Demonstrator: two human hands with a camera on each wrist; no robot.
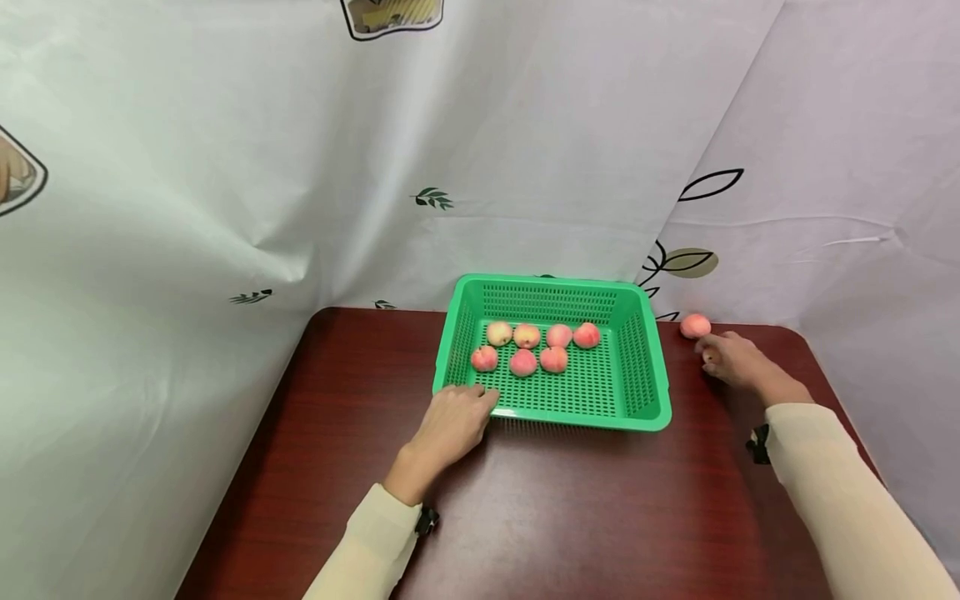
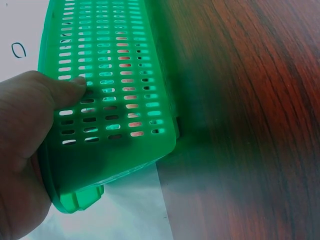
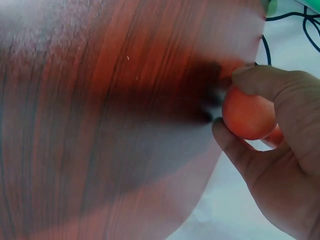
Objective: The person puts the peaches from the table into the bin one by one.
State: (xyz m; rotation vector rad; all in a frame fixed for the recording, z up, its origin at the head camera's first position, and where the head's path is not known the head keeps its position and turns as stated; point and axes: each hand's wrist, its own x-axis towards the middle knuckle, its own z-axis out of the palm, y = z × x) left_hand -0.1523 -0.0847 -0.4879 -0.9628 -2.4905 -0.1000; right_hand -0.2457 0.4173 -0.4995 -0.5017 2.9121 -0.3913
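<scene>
A green plastic basket (image 1: 637,417) with slotted walls holds several pink and yellow peaches (image 1: 522,362) in its left and middle part. My left hand (image 1: 457,417) grips the near rim at the left corner; in the left wrist view its thumb (image 2: 70,92) lies against the slotted outer wall, the other fingers hidden behind it. To the right of the basket, my right hand (image 1: 738,364) has its thumb and fingers curled around a peach (image 3: 248,114). Just beyond that hand, a second peach (image 1: 695,326) rests near the table's back edge.
The dark red wooden table (image 1: 585,517) backs onto a white printed cloth (image 1: 555,150), which also hangs along both sides. A black cable (image 3: 286,17) shows past the table's edge in the right wrist view.
</scene>
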